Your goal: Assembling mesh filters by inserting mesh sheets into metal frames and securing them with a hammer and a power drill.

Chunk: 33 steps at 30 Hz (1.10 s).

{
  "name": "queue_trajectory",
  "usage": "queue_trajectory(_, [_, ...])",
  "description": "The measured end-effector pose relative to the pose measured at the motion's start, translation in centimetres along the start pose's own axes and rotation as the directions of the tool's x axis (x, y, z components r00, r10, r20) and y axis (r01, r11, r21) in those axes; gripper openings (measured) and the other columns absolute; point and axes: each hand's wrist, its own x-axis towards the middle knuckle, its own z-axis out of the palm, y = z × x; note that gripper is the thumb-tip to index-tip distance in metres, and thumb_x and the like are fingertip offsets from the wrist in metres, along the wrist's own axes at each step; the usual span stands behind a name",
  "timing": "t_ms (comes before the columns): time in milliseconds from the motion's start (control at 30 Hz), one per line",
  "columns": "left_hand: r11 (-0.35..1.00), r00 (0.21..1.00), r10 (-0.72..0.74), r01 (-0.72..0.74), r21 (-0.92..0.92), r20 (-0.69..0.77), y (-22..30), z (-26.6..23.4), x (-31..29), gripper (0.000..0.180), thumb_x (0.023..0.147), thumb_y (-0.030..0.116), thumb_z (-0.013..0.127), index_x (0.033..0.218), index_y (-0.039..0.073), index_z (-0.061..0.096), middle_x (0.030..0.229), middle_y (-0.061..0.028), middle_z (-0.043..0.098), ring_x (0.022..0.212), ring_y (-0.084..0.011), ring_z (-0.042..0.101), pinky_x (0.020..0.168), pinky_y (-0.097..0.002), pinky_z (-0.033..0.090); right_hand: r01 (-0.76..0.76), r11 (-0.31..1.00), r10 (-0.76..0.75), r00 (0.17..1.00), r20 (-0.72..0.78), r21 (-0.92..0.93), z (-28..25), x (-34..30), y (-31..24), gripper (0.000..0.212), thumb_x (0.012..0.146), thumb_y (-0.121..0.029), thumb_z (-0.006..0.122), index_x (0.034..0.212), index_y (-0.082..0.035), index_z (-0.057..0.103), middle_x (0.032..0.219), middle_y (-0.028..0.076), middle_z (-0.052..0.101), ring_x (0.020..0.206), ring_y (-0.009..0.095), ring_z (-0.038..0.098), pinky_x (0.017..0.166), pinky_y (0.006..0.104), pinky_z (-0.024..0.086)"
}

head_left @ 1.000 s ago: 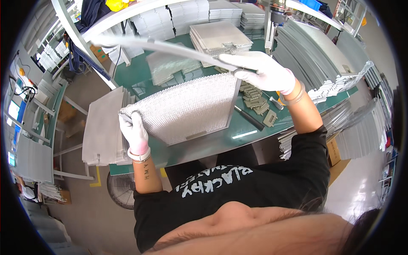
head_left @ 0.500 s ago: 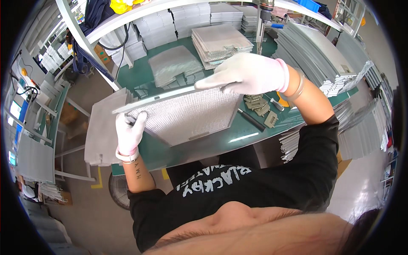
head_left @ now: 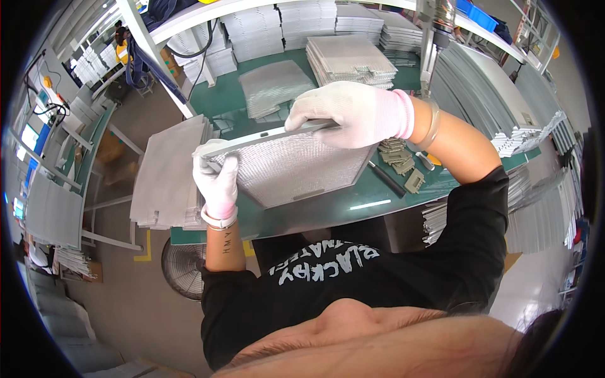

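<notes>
A framed metal mesh filter panel [head_left: 302,167] is tilted above the green tabletop [head_left: 271,222], its silvery mesh side toward me. My left hand [head_left: 217,179], in a white glove, grips the panel's left end, thumb on the near side. Also gloved, my right hand [head_left: 353,113] is closed over the upper edge toward the right; its fingertips are partly hidden behind the frame. Right of the panel lie several small beige plastic pieces [head_left: 396,156] and a black-handled tool [head_left: 387,180].
Flat panels [head_left: 165,173] are stacked at the left table edge. Loose mesh sheets [head_left: 274,88] and another panel stack [head_left: 350,55] lie behind my hands. A powered tool [head_left: 441,17] hangs at the upper right. More panels [head_left: 479,88] stand right. A floor fan [head_left: 183,268] sits below left.
My left hand has moved right and slightly up along with the panel's left end. The right fingers have curled over the top edge. The view has shifted a little.
</notes>
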Motion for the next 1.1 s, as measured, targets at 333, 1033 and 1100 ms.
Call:
queue_trajectory(333, [0.969, 0.927, 0.244, -0.239, 0.053, -0.285, 0.2, 1.7, 0.0, 0.062, 0.081, -0.002, 0.077, 0.133, 0.003, 0.044, 0.117, -0.0143, 0.061, 0.098, -0.0151, 0.060, 0.084, -0.0262, 0.051, 0.076, 0.994, -0.078, 0.997, -0.014, -0.081, 0.8, 1.2, 0.1, 0.062, 0.077, 0.004, 0.060, 0.138, -0.010, 0.057, 0.086, 0.012, 0.057, 0.078, 0.031, 0.059, 0.071, 0.0402, 0.049])
queue_trajectory(1033, [0.949, 0.909, 0.275, -0.308, -0.062, -0.313, -1.6, 2.1, 0.9, 0.032, 0.089, -0.003, 0.067, 0.120, -0.002, 0.059, 0.122, -0.0157, 0.061, 0.097, -0.0141, 0.060, 0.083, -0.0240, 0.049, -0.018, 0.997, 0.017, 1.000, -0.018, -0.080, 1.6, 1.5, 0.2, 0.059, 0.078, 0.005, 0.061, 0.135, -0.008, 0.059, 0.082, 0.014, 0.052, 0.076, 0.032, 0.056, 0.071, 0.0403, 0.047])
queue_trajectory(1100, [0.955, 0.917, 0.292, -0.292, 0.042, -0.271, -1.3, 1.4, 1.2, 0.030, 0.088, -0.003, 0.067, 0.117, -0.001, 0.060, 0.118, -0.0138, 0.060, 0.095, -0.0136, 0.059, 0.081, -0.0241, 0.049, 0.006, 0.994, -0.010, 0.999, -0.033, -0.105, 1.6, 1.5, 0.4, 0.059, 0.078, 0.006, 0.061, 0.135, -0.009, 0.059, 0.082, 0.014, 0.052, 0.076, 0.031, 0.056, 0.070, 0.0405, 0.047])
